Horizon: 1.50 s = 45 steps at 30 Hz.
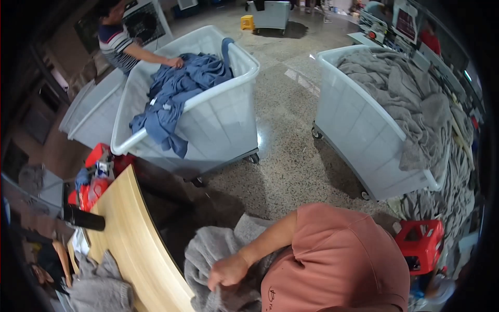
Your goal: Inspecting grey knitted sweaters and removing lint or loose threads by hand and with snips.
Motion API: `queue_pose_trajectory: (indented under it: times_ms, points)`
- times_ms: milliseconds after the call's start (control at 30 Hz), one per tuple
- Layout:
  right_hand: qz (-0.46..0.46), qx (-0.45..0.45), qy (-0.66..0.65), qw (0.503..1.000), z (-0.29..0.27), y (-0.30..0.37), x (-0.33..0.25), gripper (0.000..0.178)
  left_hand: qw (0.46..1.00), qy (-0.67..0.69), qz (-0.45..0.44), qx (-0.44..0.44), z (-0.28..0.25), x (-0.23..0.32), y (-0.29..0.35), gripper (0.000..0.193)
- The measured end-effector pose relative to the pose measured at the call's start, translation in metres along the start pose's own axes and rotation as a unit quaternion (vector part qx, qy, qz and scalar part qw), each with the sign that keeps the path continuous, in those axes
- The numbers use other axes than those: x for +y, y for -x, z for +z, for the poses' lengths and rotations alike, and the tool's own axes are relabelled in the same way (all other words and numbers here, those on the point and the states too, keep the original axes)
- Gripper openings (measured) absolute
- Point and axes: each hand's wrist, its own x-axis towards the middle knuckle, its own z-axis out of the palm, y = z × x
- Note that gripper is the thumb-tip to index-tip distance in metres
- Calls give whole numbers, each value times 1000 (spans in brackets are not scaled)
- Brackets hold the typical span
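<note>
My right hand (pixel 228 271) reaches left from a salmon-coloured sleeve, its fingers curled closed on a grey knit cloth (pixel 202 255). The cloth lies bunched against my body beside the curved edge of a light wood table (pixel 138 229). Where the hand meets it, the fingertips are partly hidden. My left hand is out of sight. On the table's near left part rests another grey knit piece (pixel 101 291), and a black cylinder (pixel 86 218) lies at its left edge.
A white wheeled bin (pixel 213 125) holds blue garments (pixel 187 83), touched by a person in a striped top. Another white bin (pixel 358 119) overflows with grey knits (pixel 400 93). A red stool (pixel 422 244) stands at right. Another person is at far lower left.
</note>
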Motion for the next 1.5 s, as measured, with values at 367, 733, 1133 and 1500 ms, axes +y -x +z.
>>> queue_pose_trajectory:
  times_ms: [367,733,1133,1500]
  points:
    - [-69,108,47,991,-4,12,1,17,984,-169,44,-33,2,17,17,12]
    - [-70,175,121,975,3,23,17,31,988,124,-86,41,-25,-16,37,20]
    - [-44,190,-29,980,-19,2,5,24,996,60,-28,-57,6,66,13,11]
    - [-23,137,-88,986,-20,3,7,22,993,109,-1,-51,28,55,-22,10]
